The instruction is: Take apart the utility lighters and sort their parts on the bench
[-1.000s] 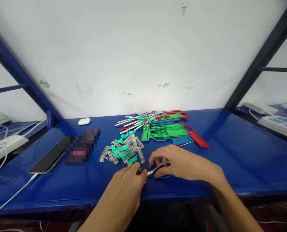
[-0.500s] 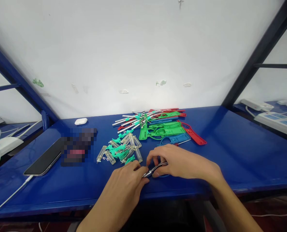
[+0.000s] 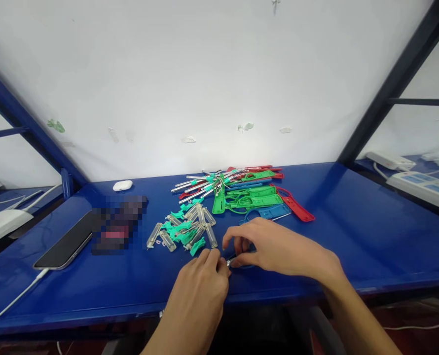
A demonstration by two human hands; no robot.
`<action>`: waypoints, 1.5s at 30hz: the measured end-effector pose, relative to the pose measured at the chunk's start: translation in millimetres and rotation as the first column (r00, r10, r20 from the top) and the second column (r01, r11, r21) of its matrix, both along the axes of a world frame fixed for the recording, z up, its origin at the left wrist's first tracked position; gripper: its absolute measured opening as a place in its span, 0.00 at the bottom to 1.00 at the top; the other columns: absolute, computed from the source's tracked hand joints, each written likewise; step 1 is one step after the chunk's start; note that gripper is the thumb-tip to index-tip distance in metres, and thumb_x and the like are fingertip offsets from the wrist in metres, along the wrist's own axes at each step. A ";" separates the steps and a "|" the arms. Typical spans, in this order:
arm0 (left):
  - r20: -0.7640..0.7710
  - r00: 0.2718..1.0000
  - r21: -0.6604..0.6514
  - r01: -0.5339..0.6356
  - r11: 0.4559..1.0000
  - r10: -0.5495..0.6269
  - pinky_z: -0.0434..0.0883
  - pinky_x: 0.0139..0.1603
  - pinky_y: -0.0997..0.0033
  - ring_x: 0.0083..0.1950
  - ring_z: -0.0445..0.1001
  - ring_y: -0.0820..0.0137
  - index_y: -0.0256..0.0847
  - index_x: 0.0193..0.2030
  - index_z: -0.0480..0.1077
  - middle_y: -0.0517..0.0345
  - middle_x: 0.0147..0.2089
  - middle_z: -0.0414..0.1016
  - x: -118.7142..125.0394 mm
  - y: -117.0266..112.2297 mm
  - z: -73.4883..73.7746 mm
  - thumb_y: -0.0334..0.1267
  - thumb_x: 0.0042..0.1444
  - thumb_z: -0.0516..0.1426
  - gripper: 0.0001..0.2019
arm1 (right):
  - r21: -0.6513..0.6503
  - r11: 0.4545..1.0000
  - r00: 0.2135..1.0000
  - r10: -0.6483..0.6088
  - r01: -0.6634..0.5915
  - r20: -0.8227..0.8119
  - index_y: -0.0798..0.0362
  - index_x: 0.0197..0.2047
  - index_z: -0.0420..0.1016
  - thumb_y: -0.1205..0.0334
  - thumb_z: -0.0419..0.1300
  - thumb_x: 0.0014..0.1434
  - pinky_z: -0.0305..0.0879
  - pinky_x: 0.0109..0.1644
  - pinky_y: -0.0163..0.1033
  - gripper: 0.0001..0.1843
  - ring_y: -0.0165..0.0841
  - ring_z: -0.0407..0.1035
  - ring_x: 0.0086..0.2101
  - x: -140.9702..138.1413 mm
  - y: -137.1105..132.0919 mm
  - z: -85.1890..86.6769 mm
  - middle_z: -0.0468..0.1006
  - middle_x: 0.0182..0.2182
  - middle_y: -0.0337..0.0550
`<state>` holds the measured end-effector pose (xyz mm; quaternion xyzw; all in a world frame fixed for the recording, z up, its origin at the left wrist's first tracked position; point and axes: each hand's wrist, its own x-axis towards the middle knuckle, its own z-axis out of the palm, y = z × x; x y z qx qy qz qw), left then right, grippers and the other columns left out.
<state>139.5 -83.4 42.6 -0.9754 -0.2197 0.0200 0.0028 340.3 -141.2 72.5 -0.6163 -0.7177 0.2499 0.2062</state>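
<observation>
My left hand and my right hand meet at the front middle of the blue table. Both pinch a small metal piece between their fingertips; most of it is hidden by the fingers. A blue plastic part lies under my right hand. Just beyond my hands sits a heap of clear tubes and teal clips. Further back lies a pile of green, red and blue plastic frames with metal rods.
A phone on a white cable lies at the left, beside a blurred dark object. A white earbud case sits near the back wall. Power strips lie on the side shelves. Dark frame posts rise at both sides.
My left hand has shifted slightly right and closed in over the metal piece. The right hand's fingers have curled lower over it, so less of it shows.
</observation>
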 end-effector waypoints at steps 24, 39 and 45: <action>0.006 0.994 -0.074 -0.106 0.992 0.106 0.81 0.47 0.54 0.50 0.81 0.56 0.40 0.43 0.77 0.50 0.47 0.79 -9.1 17.8 6.6 0.27 0.73 0.53 0.11 | 0.357 0.916 0.983 -0.162 0.183 -0.087 0.46 0.46 0.80 0.57 0.75 0.64 0.68 0.54 0.42 0.11 0.38 0.74 0.47 14.7 -62.3 -52.9 0.80 0.47 0.39; 0.078 0.990 -0.087 -0.112 0.990 0.119 0.77 0.45 0.59 0.47 0.81 0.58 0.42 0.45 0.78 0.52 0.47 0.77 -12.7 19.4 0.7 0.27 0.72 0.54 0.12 | 0.440 0.886 0.989 -0.135 0.146 -0.057 0.46 0.46 0.81 0.57 0.58 0.78 0.71 0.51 0.43 0.11 0.38 0.77 0.43 12.8 -63.8 -73.4 0.82 0.45 0.40; 0.123 0.984 -0.114 -0.115 0.987 0.129 0.73 0.40 0.67 0.41 0.81 0.65 0.44 0.39 0.79 0.58 0.44 0.77 -14.0 20.0 2.0 0.27 0.71 0.56 0.12 | 0.497 0.853 0.987 -0.150 0.156 -0.053 0.48 0.47 0.81 0.51 0.51 0.80 0.74 0.47 0.41 0.18 0.36 0.79 0.40 14.8 -59.9 -77.9 0.83 0.42 0.42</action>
